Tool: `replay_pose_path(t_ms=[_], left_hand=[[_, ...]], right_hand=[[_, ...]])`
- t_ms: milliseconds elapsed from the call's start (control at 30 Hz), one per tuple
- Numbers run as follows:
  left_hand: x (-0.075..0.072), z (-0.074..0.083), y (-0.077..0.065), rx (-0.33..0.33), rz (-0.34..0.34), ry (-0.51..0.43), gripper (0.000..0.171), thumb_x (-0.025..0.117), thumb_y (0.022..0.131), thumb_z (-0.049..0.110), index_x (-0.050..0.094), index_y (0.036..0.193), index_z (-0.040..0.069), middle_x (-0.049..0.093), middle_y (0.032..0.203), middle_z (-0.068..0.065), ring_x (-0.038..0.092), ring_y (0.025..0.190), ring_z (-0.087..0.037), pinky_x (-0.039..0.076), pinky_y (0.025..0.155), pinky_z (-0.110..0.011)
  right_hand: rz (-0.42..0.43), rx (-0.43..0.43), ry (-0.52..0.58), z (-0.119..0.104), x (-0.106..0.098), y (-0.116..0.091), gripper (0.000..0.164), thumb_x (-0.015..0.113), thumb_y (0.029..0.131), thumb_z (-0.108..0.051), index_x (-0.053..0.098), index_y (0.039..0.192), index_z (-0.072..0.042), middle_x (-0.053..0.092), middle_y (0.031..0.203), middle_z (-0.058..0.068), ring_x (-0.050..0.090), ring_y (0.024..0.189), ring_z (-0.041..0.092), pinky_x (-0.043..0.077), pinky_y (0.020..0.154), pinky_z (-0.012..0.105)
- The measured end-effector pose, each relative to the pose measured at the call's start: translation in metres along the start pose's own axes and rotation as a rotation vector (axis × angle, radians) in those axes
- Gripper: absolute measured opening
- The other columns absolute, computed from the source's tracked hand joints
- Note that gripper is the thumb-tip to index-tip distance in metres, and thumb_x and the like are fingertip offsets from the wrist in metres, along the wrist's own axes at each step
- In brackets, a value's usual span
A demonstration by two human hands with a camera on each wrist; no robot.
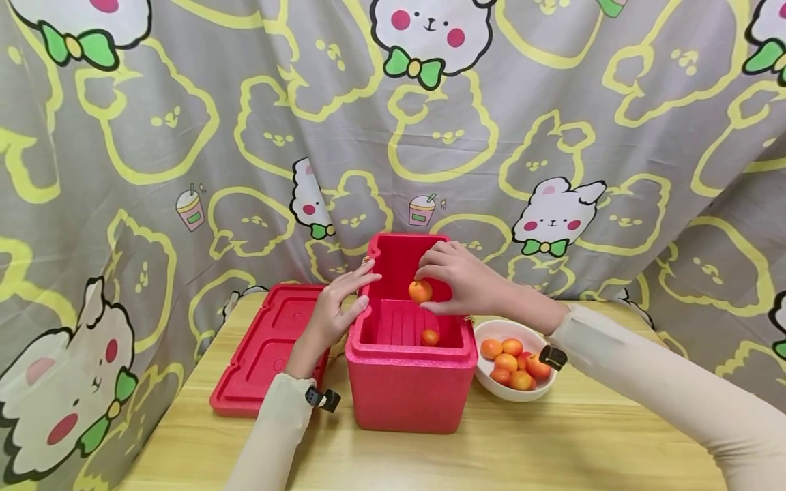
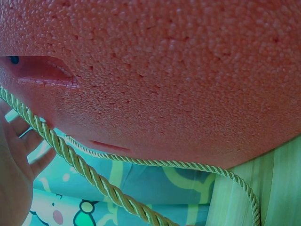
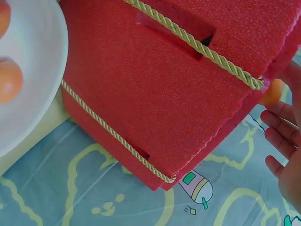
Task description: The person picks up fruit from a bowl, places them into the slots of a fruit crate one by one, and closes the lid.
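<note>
A red foam box (image 1: 410,395) stands uncovered on the table, with one small orange fruit (image 1: 430,337) on its floor inside. My right hand (image 1: 469,281) is over the opening and pinches another small orange fruit (image 1: 420,291) between thumb and fingers. In the right wrist view this held fruit (image 3: 273,92) shows partly past the box's edge. My left hand (image 1: 336,305) rests on the box's left rim, fingers extended. The left wrist view has that hand (image 2: 16,174) beside the box wall (image 2: 188,70) and a gold twisted cord (image 2: 89,174).
Right of the box stands a white bowl (image 1: 510,394) with several orange fruits. The red lid (image 1: 245,389) lies on the wooden table (image 1: 522,450) at the left. A patterned curtain (image 1: 356,143) hangs behind. Gold cords (image 3: 108,127) run along the box's side.
</note>
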State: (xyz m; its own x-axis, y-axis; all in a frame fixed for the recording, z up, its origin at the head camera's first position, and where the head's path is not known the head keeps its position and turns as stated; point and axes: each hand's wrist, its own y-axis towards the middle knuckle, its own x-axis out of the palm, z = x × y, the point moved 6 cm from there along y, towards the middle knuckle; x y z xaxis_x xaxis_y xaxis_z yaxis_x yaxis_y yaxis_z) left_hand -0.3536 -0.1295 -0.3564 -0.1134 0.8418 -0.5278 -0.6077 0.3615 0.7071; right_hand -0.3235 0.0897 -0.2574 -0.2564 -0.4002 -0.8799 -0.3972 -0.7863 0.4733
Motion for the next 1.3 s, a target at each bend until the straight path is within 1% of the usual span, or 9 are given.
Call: replay_pose_path(t_ms=[100, 200, 333, 467, 567, 833, 1000, 1233, 1300], left_hand=[[0.0, 0.0, 0.0, -0.002, 0.0, -0.004, 0.048, 0.061, 0.09, 0.019, 0.065, 0.138, 0.016, 0.051, 0.156, -0.005, 0.05, 0.144, -0.025, 0.04, 0.116, -0.058], [0.0, 0.001, 0.0, 0.003, 0.004, -0.004, 0.049, 0.061, 0.089, 0.017, 0.065, 0.138, 0.016, 0.051, 0.155, -0.007, 0.05, 0.143, -0.026, 0.04, 0.116, -0.059], [-0.001, 0.002, 0.0, 0.01, 0.012, 0.001, 0.048, 0.061, 0.09, 0.02, 0.065, 0.137, 0.015, 0.052, 0.155, -0.007, 0.05, 0.143, -0.027, 0.041, 0.115, -0.06], [-0.001, 0.003, 0.0, 0.007, 0.011, 0.001, 0.047, 0.06, 0.092, 0.024, 0.065, 0.138, 0.016, 0.052, 0.155, -0.007, 0.05, 0.143, -0.027, 0.041, 0.115, -0.06], [-0.001, 0.003, 0.0, 0.004, 0.006, -0.002, 0.047, 0.06, 0.092, 0.025, 0.065, 0.138, 0.016, 0.051, 0.155, -0.007, 0.05, 0.143, -0.027, 0.04, 0.115, -0.06], [0.0, 0.0, 0.001, 0.003, 0.004, -0.014, 0.048, 0.061, 0.09, 0.019, 0.065, 0.138, 0.016, 0.051, 0.156, -0.004, 0.05, 0.144, -0.025, 0.039, 0.117, -0.058], [0.0, 0.0, 0.001, 0.006, 0.003, -0.021, 0.048, 0.06, 0.091, 0.02, 0.064, 0.139, 0.016, 0.05, 0.157, -0.004, 0.049, 0.144, -0.024, 0.039, 0.117, -0.058], [0.0, 0.0, 0.001, 0.016, 0.003, -0.02, 0.047, 0.057, 0.096, 0.034, 0.064, 0.139, 0.016, 0.05, 0.156, -0.004, 0.049, 0.144, -0.025, 0.039, 0.117, -0.059], [0.0, -0.001, 0.001, 0.015, 0.004, -0.019, 0.047, 0.057, 0.096, 0.034, 0.064, 0.139, 0.016, 0.051, 0.156, -0.004, 0.049, 0.144, -0.024, 0.039, 0.117, -0.058]], right_hand=[[-0.034, 0.0, -0.015, -0.002, 0.003, 0.002, 0.044, 0.09, 0.07, -0.031, 0.074, 0.106, -0.011, 0.07, 0.11, 0.006, 0.061, 0.107, 0.021, 0.052, 0.093, 0.044], [-0.043, -0.009, -0.036, -0.003, 0.005, 0.004, 0.049, 0.089, 0.072, -0.034, 0.073, 0.112, -0.01, 0.07, 0.114, 0.006, 0.061, 0.11, 0.022, 0.052, 0.096, 0.044], [-0.03, -0.019, -0.059, -0.002, 0.005, 0.006, 0.058, 0.088, 0.074, -0.037, 0.07, 0.12, -0.008, 0.069, 0.12, 0.008, 0.06, 0.114, 0.024, 0.05, 0.098, 0.046], [-0.03, -0.016, -0.061, -0.001, 0.004, 0.006, 0.062, 0.088, 0.074, -0.039, 0.068, 0.124, -0.008, 0.068, 0.124, 0.01, 0.059, 0.117, 0.026, 0.049, 0.1, 0.048], [-0.036, -0.005, -0.063, 0.001, 0.002, 0.005, 0.064, 0.087, 0.074, -0.04, 0.067, 0.126, -0.008, 0.067, 0.126, 0.01, 0.058, 0.119, 0.026, 0.049, 0.1, 0.049], [-0.039, 0.024, -0.051, 0.009, -0.002, -0.001, 0.064, 0.087, 0.075, -0.04, 0.067, 0.127, -0.008, 0.065, 0.128, 0.01, 0.057, 0.12, 0.025, 0.047, 0.102, 0.05], [-0.014, 0.052, -0.041, 0.016, -0.005, -0.01, 0.063, 0.087, 0.075, -0.038, 0.067, 0.126, -0.008, 0.066, 0.127, 0.01, 0.057, 0.12, 0.026, 0.047, 0.102, 0.051], [0.051, 0.079, -0.016, 0.026, -0.013, -0.026, 0.059, 0.086, 0.076, -0.035, 0.067, 0.125, -0.008, 0.066, 0.125, 0.01, 0.055, 0.118, 0.026, 0.044, 0.101, 0.052], [0.074, 0.096, -0.012, 0.032, -0.015, -0.033, 0.059, 0.087, 0.075, -0.034, 0.067, 0.125, -0.008, 0.066, 0.124, 0.009, 0.055, 0.118, 0.026, 0.044, 0.1, 0.052]])
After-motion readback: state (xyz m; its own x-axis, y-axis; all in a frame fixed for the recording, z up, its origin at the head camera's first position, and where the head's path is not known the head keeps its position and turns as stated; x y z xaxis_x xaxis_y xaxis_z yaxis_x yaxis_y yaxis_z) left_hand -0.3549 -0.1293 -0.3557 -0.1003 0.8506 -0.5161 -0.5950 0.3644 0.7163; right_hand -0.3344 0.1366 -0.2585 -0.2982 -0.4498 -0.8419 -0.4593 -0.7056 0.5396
